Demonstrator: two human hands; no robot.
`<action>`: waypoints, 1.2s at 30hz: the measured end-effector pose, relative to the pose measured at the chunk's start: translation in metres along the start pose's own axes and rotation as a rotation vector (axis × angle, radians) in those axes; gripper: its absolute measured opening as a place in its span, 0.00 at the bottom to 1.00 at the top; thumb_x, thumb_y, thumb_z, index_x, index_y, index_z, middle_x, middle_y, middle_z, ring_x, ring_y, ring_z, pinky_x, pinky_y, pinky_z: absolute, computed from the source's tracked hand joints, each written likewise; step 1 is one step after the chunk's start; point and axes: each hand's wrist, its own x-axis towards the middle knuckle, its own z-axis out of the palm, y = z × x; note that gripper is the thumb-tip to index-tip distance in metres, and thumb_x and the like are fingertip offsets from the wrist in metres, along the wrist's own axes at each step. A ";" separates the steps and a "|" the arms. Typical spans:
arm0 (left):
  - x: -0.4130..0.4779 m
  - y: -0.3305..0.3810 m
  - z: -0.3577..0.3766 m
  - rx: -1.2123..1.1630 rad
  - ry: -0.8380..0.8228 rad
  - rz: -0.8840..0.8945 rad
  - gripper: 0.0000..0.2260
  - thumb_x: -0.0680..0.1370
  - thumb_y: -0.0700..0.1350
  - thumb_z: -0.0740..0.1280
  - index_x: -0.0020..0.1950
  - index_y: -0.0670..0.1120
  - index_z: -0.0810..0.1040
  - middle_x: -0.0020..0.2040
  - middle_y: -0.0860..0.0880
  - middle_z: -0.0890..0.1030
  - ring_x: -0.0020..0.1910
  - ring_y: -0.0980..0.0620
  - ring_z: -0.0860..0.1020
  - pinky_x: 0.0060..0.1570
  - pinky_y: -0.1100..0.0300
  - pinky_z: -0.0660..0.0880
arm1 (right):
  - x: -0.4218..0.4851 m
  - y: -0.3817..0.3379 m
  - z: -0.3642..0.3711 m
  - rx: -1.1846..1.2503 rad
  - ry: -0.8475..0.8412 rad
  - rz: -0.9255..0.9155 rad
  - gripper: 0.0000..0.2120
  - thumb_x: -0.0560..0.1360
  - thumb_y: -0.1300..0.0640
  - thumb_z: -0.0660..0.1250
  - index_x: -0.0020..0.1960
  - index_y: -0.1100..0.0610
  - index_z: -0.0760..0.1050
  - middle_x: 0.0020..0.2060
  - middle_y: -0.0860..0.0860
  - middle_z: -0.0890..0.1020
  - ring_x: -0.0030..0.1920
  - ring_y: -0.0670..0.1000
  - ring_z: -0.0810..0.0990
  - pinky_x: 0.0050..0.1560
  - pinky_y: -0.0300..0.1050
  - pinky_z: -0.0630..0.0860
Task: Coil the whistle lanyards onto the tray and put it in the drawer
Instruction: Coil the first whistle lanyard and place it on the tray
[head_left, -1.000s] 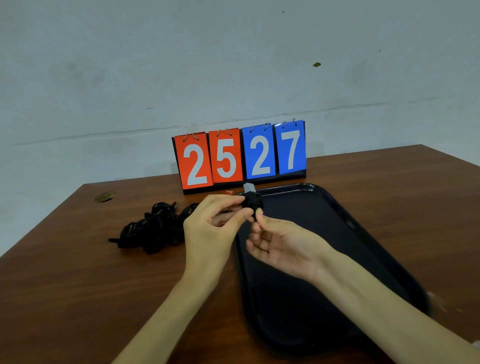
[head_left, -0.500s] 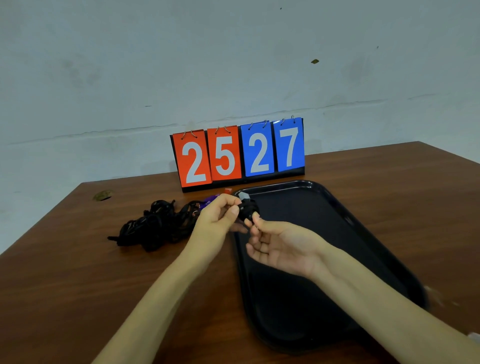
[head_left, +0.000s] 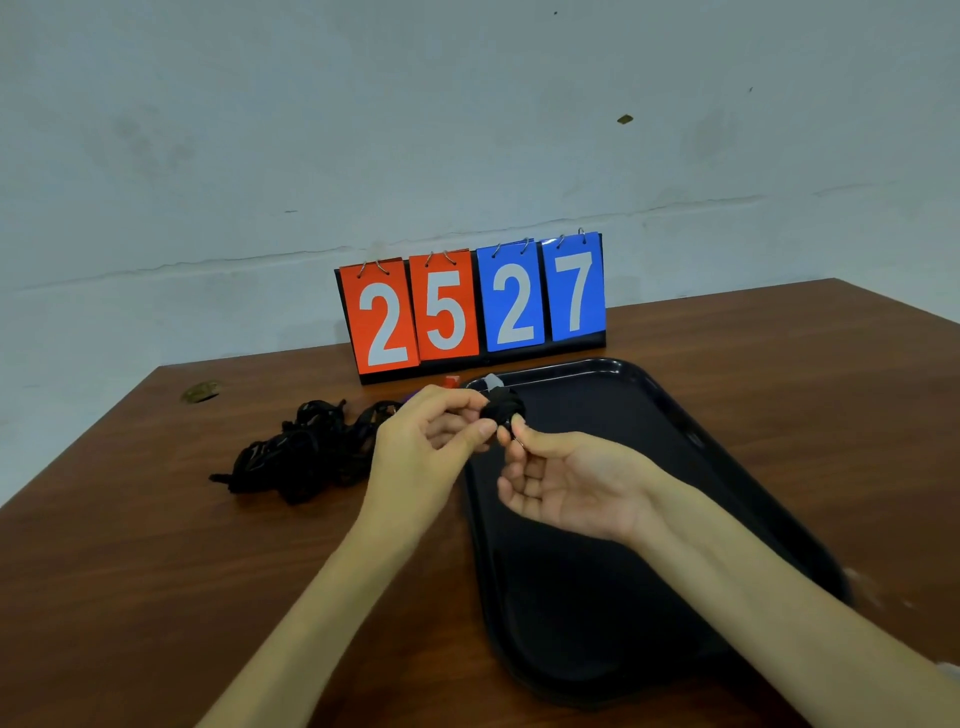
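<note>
Pinching a tight black lanyard bundle (head_left: 501, 410) between thumb and fingertips of the left grip (head_left: 415, 447), up off the tabletop (head_left: 156, 571) and over the far left corner of the black tray (head_left: 691, 436), probably to stop the turns springing loose. Nipping the bundle's near end with thumb and forefinger of the right grip (head_left: 571, 483), palm up, other fingers loosely curled, seemingly to tuck in the tail. Hovering over the tray, likely for a short drop once secured. Poking out at the bundle's far side, a pale grey piece (head_left: 491, 382), perhaps the whistle. Left of the tray, within easy reach, a tangled lanyard pile (head_left: 306, 452) awaiting coiling. Beyond, near the far edge, a flip scoreboard (head_left: 472, 306) reading 2527. No drawer in view.
</note>
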 end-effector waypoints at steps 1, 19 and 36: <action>0.001 -0.001 -0.002 -0.022 -0.017 -0.025 0.11 0.72 0.35 0.70 0.47 0.51 0.78 0.44 0.49 0.81 0.39 0.58 0.81 0.40 0.70 0.77 | 0.000 -0.001 0.000 -0.007 -0.002 0.003 0.06 0.73 0.57 0.67 0.44 0.60 0.80 0.31 0.50 0.77 0.37 0.47 0.74 0.48 0.43 0.75; 0.003 -0.004 -0.008 0.041 0.042 0.089 0.10 0.74 0.33 0.67 0.47 0.48 0.80 0.43 0.53 0.82 0.40 0.57 0.82 0.41 0.70 0.77 | -0.001 -0.002 0.000 -0.021 -0.090 0.075 0.06 0.73 0.57 0.66 0.42 0.59 0.79 0.31 0.49 0.76 0.37 0.47 0.73 0.49 0.43 0.74; 0.002 -0.002 0.000 -0.063 0.036 -0.153 0.11 0.74 0.36 0.68 0.54 0.48 0.78 0.41 0.50 0.82 0.40 0.56 0.82 0.44 0.66 0.79 | 0.006 0.008 0.000 -0.517 0.217 -0.416 0.09 0.78 0.58 0.63 0.47 0.60 0.80 0.34 0.50 0.78 0.38 0.45 0.76 0.45 0.39 0.76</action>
